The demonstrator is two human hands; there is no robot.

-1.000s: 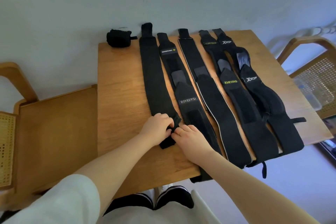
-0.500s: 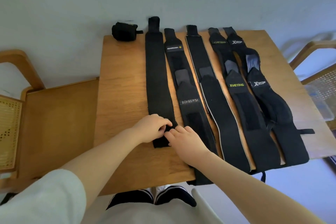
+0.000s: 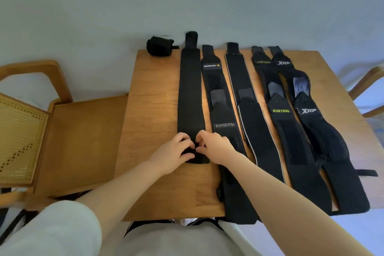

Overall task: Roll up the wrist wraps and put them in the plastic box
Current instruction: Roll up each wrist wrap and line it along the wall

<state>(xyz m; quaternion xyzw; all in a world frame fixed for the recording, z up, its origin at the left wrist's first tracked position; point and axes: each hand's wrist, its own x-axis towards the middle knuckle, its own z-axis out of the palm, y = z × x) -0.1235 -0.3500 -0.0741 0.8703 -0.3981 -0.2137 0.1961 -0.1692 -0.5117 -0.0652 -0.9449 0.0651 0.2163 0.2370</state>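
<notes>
Several black wrist wraps lie flat side by side on the wooden table (image 3: 153, 97). The leftmost plain wrap (image 3: 190, 89) has its near end folded over under my fingers. My left hand (image 3: 176, 153) and my right hand (image 3: 214, 145) both pinch that near end, fingers curled over the fold. To its right lie the BOKEERSI wrap (image 3: 223, 114), a white-edged wrap (image 3: 249, 114), the XUEYING wrap (image 3: 284, 129) and the XTEP wrap (image 3: 318, 131). One rolled wrap (image 3: 159, 46) sits at the table's far left corner. The plastic box is not plainly visible.
A wooden chair with a cane back (image 3: 27, 131) stands to the left, its seat (image 3: 81, 143) touching the table's side. Another chair's wooden arm (image 3: 365, 85) shows at the right edge. The wall runs just behind the table.
The view has shifted so the table sits further right and lower. My right hand has moved left onto the leftmost wrap's near end, meeting my left hand there.
</notes>
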